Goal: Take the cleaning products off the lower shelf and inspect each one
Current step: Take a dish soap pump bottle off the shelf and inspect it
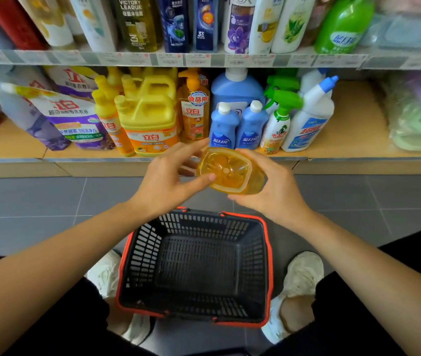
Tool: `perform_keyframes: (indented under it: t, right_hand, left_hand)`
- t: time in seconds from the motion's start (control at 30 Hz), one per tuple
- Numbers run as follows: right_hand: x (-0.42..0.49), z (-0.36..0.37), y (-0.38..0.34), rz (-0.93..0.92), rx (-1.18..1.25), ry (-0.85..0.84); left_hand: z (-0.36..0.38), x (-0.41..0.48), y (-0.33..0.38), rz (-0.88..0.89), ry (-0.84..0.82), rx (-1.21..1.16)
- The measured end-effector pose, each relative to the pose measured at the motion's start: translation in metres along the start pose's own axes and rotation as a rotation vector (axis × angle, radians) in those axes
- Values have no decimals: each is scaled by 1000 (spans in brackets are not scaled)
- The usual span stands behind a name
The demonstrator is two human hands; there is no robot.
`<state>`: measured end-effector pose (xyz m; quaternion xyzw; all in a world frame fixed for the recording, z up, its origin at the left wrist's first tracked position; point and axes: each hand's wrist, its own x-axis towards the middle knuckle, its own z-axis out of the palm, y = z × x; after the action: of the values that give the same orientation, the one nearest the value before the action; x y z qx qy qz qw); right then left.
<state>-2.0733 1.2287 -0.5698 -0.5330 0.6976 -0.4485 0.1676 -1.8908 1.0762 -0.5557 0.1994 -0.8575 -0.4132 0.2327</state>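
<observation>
Starting big: we've got the grey tiled floor (37,201) running as an open strip between the front lip of the lower shelf (353,129) and our basket (147,242). That strip is where our arms have room to swing.
~ poster one

Yep, and we see the shelf itself has a bare wood stretch on the right, past the white angled-neck bottle (309,119). Everything left of that is packed tight: purple pouches (76,116), the yellow jug (150,119), two blue bottles (223,127) and a green-trigger spray bottle (277,129), all close up to the lip.
~ poster two

The basket sits on the floor between our white shoes (304,273), black mesh walls, red rim, right under our hands.
~ poster one

Now the thing we care about: the orange bottle (226,170) is off the shelf, held in the air just in front of the lip and above the basket's far rim. Its base is turned toward us, so we see see-through orange plastic, a rounded-rectangle bottom with moulded ribs and a small dot in the middle. We can't see the label or the cap.
~ poster two

Our left hand (168,183) pinches it, thumb on the base rim and fingers reaching over the far side. Our right hand (273,191) cups the body, fingers curled round it from below.
~ poster one
</observation>
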Motion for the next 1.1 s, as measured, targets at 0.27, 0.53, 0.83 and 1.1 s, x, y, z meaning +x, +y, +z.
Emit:
perform_keyframes:
  t: [0.27,0.53,0.83,1.1]
  right_hand:
    - [5,0,1,12,77,-18]
    - [5,4,-1,66,216,-19]
    - [7,0,-5,75,268,-62]
    - [7,5,-14,58,282,-95]
  left_hand:
    - [13,-6,7,421,-144,335]
    - [4,-3,5,528,-219,268]
    - [-13,6,6,534,-20,267]
    - [2,12,16,-112,51,-11]
